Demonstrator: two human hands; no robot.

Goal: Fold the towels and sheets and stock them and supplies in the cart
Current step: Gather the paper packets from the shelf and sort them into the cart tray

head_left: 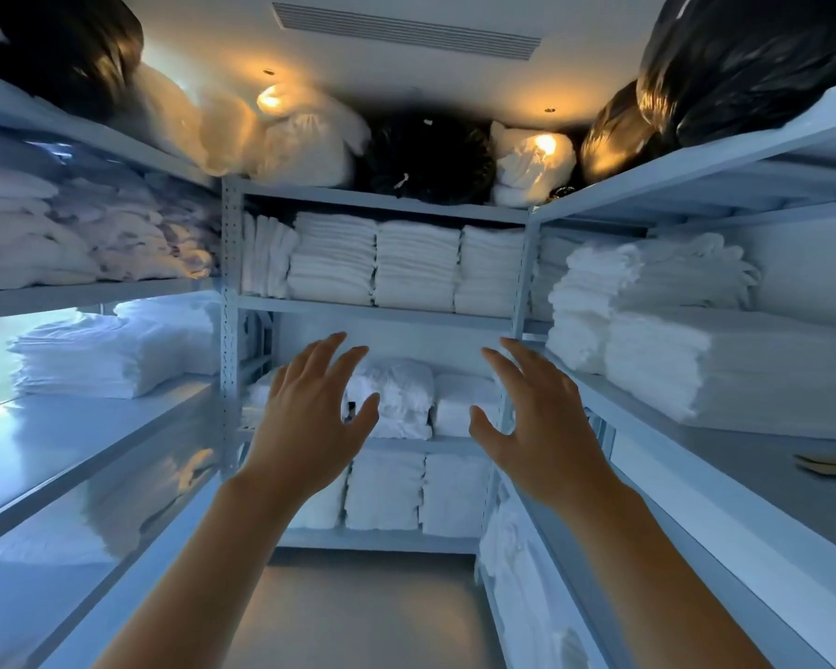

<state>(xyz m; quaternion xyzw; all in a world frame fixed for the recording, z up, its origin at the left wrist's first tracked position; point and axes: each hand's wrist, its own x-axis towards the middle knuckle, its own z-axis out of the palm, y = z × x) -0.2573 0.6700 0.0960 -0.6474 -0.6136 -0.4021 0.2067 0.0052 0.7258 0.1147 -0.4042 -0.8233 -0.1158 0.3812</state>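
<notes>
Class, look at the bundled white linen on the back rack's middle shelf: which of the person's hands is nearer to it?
Left. The left hand overlaps the bundled white linen's left edge; the right hand is off to its right.

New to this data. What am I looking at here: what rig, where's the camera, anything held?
There is no robot. A person wears one wide-angle camera on the head, looking forward and down, so you see their own two bare arms reaching ahead. The room is a linen store with shelves on three sides. Folded white towels sit in neat stacks on the back rack, more linen fills the side shelves, and black bags and white bundles lie on top. The left hand and right hand are both open with fingers spread, in the air in front of the back rack. Neither has a grip on anything yet.
</notes>
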